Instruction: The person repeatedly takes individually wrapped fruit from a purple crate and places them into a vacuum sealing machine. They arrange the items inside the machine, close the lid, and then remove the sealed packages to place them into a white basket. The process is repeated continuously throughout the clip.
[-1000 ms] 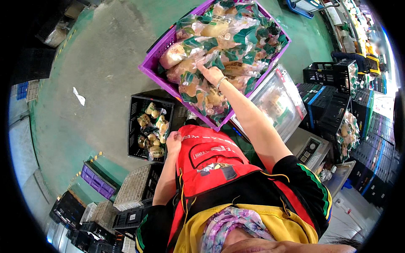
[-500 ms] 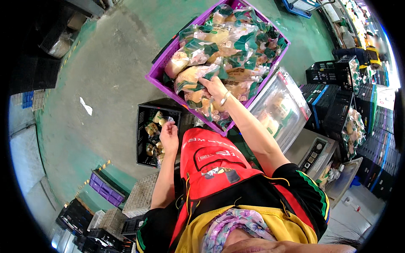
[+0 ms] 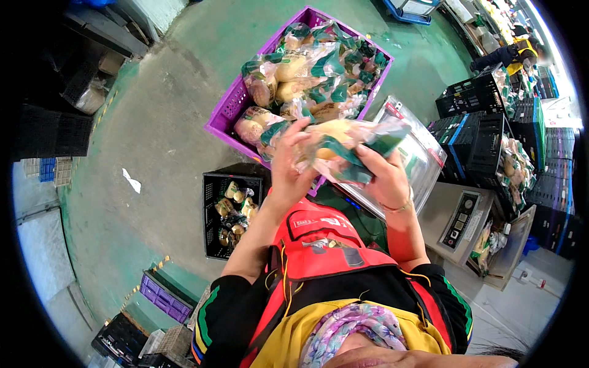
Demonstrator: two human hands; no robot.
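Holding one clear-and-green bag [image 3: 336,146] between left hand [image 3: 288,164] and right hand [image 3: 389,179], in view across the near corner of the purple crate [image 3: 235,103]. Best: support both ends, grip lightly.

Purple crate [image 3: 229,109]: bagged produce [image 3: 304,66] | green-grey floor [image 3: 153,129]: black crate [image 3: 208,221], white scrap [image 3: 130,181]

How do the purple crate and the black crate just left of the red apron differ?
The purple crate lies slanted in the picture; the black crate sits nearly square. The purple crate looks larger than the black crate. The purple crate is heaped with bags; the black crate holds fewer pale items, with dark patches showing between. Both are open-topped.
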